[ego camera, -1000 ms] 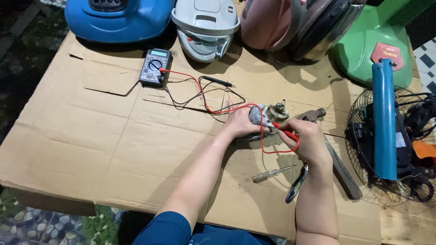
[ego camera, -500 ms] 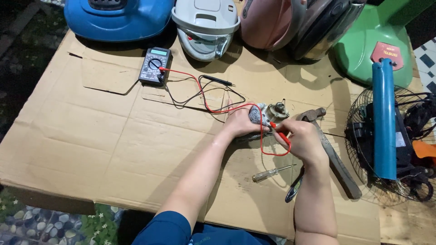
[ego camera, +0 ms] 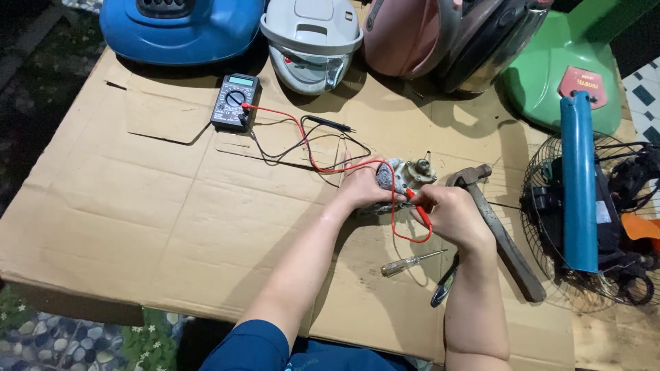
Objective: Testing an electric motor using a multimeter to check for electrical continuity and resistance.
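Observation:
A small grey fan motor point(ego camera: 405, 176) lies on the cardboard sheet point(ego camera: 137, 213). My left hand point(ego camera: 363, 184) grips it from the left side. My right hand point(ego camera: 450, 216) holds the red test probe point(ego camera: 418, 207) with its tip against the motor. The probe's red lead point(ego camera: 302, 134) runs back to a black multimeter point(ego camera: 234, 102) at the upper left. The black probe point(ego camera: 328, 124) lies loose on the cardboard beyond my left hand.
A screwdriver point(ego camera: 411, 262), pliers point(ego camera: 445, 282) and a hammer point(ego camera: 500, 230) lie near my right forearm. A fan cage with a blue pole point(ego camera: 579, 182) sits at the right. Blue, white, pink and green appliance housings line the far edge.
My right hand has shifted slightly with the red probe at the motor. My left hand stays on the motor.

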